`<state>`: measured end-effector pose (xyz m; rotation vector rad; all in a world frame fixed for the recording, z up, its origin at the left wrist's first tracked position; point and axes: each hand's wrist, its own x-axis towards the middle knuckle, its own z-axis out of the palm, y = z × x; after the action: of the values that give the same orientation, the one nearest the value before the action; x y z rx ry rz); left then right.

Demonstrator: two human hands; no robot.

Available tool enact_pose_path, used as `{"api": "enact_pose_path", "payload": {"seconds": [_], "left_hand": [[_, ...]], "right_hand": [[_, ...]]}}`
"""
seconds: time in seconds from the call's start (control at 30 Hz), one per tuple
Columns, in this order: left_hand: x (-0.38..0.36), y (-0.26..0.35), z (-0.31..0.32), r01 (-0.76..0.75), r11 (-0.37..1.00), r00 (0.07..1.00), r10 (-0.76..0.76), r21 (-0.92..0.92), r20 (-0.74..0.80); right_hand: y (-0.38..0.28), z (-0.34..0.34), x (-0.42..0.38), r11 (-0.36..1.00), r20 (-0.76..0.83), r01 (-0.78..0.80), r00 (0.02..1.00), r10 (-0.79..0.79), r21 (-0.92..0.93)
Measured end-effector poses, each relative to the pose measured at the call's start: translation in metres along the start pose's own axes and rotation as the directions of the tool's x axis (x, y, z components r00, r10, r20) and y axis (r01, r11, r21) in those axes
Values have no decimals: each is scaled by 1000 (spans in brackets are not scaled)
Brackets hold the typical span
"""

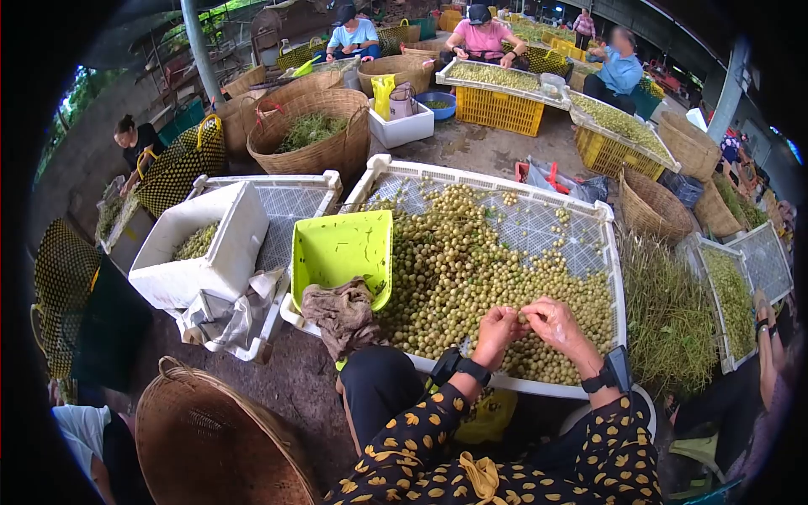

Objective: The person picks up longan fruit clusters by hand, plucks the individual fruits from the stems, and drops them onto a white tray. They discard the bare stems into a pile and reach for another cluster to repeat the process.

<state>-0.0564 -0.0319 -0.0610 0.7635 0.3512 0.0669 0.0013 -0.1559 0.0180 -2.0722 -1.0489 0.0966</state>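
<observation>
My left hand and my right hand meet, fingertips close together, above the front of a white mesh tray. Both have their fingers pinched. A small greenish round fruit seems to show at the right fingertips; whatever the left fingers hold is hidden. Under and around the hands lies a thick spread of small round yellow-green and brownish fruits. At the tray's left corner sits a lime-green scoop-like bin with dark bits inside. A crumpled brown cloth hangs over its front edge.
To the left, a white foam box of greenery rests on another mesh tray. A wicker basket stands by my left knee. Cut stems are heaped at right. Several people work at trays on yellow crates farther back.
</observation>
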Motion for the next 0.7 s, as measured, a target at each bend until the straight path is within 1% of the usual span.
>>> {"api": "enact_pose_path", "payload": {"seconds": [0.03, 0.13, 0.27, 0.4, 0.43, 0.5, 0.53, 0.6, 0.63, 0.7], "left_hand": [[0, -1, 1, -6, 1000, 1000, 6, 4, -5], [1, -3, 5, -39, 999, 999, 40, 35, -34], [10, -14, 3, -173, 973, 981, 184, 155, -61], [15, -18, 1, -182, 962, 980, 196, 205, -47], [15, -19, 1, -182, 963, 980, 195, 198, -47], [15, -19, 1, -182, 966, 980, 194, 184, -49], [15, -19, 2, -175, 964, 980, 189, 200, -56], [15, -20, 2, -160, 960, 981, 180, 231, -69], [15, -21, 2, -173, 949, 978, 197, 264, -65], [15, -23, 2, -199, 924, 971, 230, 327, -58]], "right_hand": [[2, -1, 0, 1000, 3, 12, 1000, -12, -15], [11, 0, -2, 984, -5, 117, 993, -119, -132], [17, 4, -5, 980, -24, 55, 998, -61, -190], [20, 5, -6, 953, -9, 86, 996, -93, -291], [20, 4, -6, 942, 0, 130, 991, -137, -309], [21, 7, -6, 929, -15, 149, 986, -164, -339], [21, 9, -7, 922, -22, 158, 984, -177, -354], [21, 13, -7, 912, -13, 139, 988, -156, -387], [21, 14, -8, 906, -8, 131, 989, -146, -403], [23, 17, -9, 888, -25, 148, 984, -177, -435]]}}
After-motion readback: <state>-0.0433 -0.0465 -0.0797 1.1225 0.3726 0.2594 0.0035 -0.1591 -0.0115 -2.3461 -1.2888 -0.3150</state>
